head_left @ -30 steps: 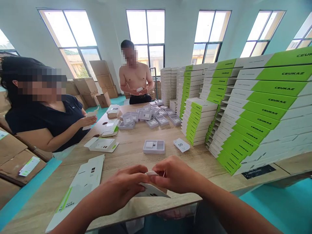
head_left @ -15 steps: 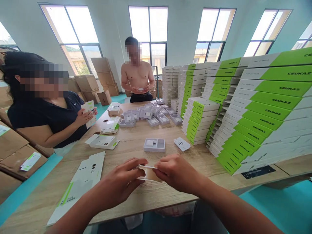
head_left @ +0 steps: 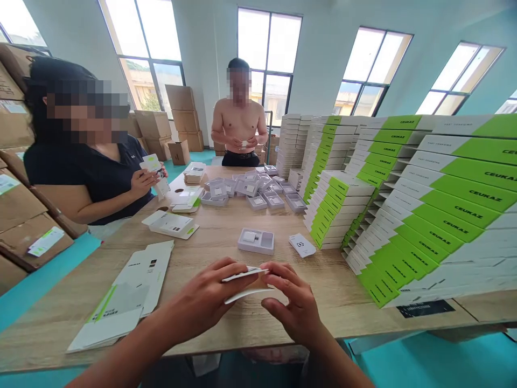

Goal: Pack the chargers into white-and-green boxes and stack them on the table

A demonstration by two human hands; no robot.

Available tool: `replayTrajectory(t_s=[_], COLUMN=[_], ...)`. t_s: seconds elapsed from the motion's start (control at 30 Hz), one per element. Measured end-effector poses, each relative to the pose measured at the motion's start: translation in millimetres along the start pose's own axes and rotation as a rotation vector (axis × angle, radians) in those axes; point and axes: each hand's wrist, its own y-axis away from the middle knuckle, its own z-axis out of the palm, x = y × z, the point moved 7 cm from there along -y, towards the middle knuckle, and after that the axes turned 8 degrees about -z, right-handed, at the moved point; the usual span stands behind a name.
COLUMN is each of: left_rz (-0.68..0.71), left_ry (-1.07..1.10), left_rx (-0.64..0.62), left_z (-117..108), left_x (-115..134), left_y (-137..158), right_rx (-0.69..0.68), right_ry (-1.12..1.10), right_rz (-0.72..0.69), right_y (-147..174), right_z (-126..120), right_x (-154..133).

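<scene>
My left hand (head_left: 212,293) grips a thin white cardboard box (head_left: 248,296) above the table's near edge, its fingers on the upper panel. The box's two panels stand apart, with a gap facing right. At the gap is my right hand (head_left: 294,299), with fingers spread and thumb apart; its fingertips touch or nearly touch the upper panel's edge. Just beyond the hands sits a white plastic tray (head_left: 264,248) with a small white charger (head_left: 251,237) in its left compartment. To the tray's right lies a small stack of printed cards (head_left: 302,245).
Flattened white cartons (head_left: 139,283) lie at the left, with a folded box (head_left: 169,223) behind them. More trays (head_left: 258,201) are heaped farther back. Tall stacks of green-and-white boxes (head_left: 440,215) line the right. Two co-workers (head_left: 238,126) stand or sit around the table, each holding something.
My right hand has loosened from a pinch on the box's right end, and its fingers have spread. The box's panels look tilted differently. The whole view has shifted slightly.
</scene>
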Motion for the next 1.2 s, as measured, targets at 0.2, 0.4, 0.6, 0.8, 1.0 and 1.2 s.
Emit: replayTrajectory(t_s=[0.2, 0.4, 0.6, 0.8, 1.0, 1.2], left_rz=[-0.002, -0.035, -0.021, -0.064, -0.129, -0.059], left_ry=[0.025, -0.053, -0.012, 0.023, -0.026, 0.072], left_rx=[0.201, 0.375, 0.479, 0.529, 0.581, 0.632], left_z=[9, 21, 20, 13, 17, 15], left_x=[-7, -12, -4, 1, 3, -15], left_y=[6, 23, 33, 38, 38, 42], right_rx=[0.066, 0.507, 0.512, 0.01, -0.184, -0.15], right_ry=[-0.184, -0.507, -0.234, 0.235, 0.451, 0.566], right_rz=[0.306, 0.796, 0.655, 0.03, -0.061, -0.149], right_y=[4, 21, 21, 5, -3, 1], right_z=[10, 30, 33, 25, 21, 14], right_x=[21, 35, 28, -3, -8, -10])
